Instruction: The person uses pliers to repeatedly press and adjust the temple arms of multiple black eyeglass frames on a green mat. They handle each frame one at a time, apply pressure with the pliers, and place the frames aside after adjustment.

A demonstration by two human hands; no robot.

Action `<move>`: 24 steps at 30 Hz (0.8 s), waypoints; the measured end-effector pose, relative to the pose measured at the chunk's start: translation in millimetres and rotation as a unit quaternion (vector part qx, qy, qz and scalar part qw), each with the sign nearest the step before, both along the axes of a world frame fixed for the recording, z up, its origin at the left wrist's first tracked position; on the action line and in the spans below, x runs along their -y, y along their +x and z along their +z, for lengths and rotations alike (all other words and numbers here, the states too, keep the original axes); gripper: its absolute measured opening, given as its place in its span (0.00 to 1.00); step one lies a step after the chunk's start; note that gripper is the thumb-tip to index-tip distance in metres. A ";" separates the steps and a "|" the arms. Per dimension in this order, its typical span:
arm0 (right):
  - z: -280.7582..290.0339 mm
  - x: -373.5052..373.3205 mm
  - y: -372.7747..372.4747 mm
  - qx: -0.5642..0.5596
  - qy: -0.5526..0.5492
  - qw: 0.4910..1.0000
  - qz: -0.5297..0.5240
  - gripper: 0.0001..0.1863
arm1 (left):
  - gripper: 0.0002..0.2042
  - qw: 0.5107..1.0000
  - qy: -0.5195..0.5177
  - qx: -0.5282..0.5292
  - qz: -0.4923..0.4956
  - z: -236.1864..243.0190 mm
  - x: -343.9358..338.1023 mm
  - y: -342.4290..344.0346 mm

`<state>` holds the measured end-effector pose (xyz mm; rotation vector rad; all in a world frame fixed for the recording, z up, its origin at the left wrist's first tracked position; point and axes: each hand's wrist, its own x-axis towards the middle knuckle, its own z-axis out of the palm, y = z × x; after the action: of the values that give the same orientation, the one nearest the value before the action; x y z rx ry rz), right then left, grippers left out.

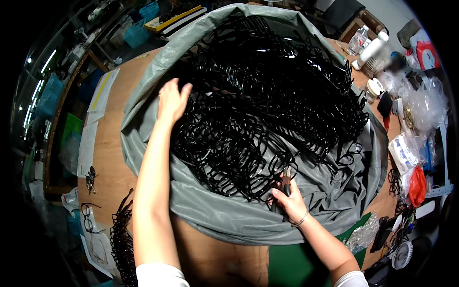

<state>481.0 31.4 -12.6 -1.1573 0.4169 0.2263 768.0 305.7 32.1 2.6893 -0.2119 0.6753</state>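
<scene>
A big heap of black eyeglass frames (pixel 224 148) fills a grey cloth sack (pixel 201 205) spread open on the wooden table. At the heap's left side, my left hand (pixel 173 99) is open, thumb apart from the fingers, close to the sack's inner wall. It appears to hold nothing. My right hand (pixel 290 202) is closed around the dark handles of a pair of pliers (pixel 287 182) at the near edge of the heap. The pliers' metal tip points away from me, beside one of the frames; whether it grips that frame I cannot tell.
A row of black frames (pixel 123 239) lies at the lower left, near glasses (pixel 87 217) and keys (pixel 91 179). Along the right edge are a white bottle (pixel 373 50), plastic bags (pixel 428 105), a red bag (pixel 417 186) and a small fan (pixel 402 254). A green mat (pixel 296 263) lies nearest me.
</scene>
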 end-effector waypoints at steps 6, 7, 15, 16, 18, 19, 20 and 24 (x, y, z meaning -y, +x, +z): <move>5.8 8.3 -0.7 -0.033 0.057 0.996 0.057 0.27 | 0.47 0.940 0.001 -0.319 0.125 -9.9 -38.2 17.9; 6.7 8.5 0.7 -0.065 0.089 0.992 0.062 0.27 | 0.47 0.944 0.003 -0.309 0.112 -11.5 -43.5 18.2; 46.6 -32.8 -15.9 -0.121 0.126 0.976 0.128 0.13 | 0.40 0.942 0.092 -0.303 -0.114 29.2 -0.4 -70.3; 52.9 -27.5 -23.1 -0.134 0.149 0.970 0.137 0.12 | 0.39 0.936 0.106 -0.302 -0.144 36.0 2.1 -83.0; 69.0 -16.4 -37.9 -0.165 0.149 0.962 0.156 0.12 | 0.39 0.911 0.076 -0.353 -0.199 38.9 8.1 -104.6; 82.7 -12.0 -42.7 -0.176 0.112 0.964 0.164 0.11 | 0.39 0.906 0.068 -0.365 -0.205 36.2 11.0 -116.1; 96.6 -4.3 -43.2 -0.188 0.088 0.961 0.180 0.11 | 0.38 0.901 0.072 -0.381 -0.194 37.2 14.5 -125.4; 121.4 30.8 -59.0 -0.195 0.083 0.963 0.168 0.09 | 0.35 0.860 -0.046 -0.469 -0.197 47.7 40.3 -150.3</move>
<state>422.0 0.6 108.7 -1.0121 0.5340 0.7797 617.7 265.4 79.8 2.4318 -0.4209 -0.7316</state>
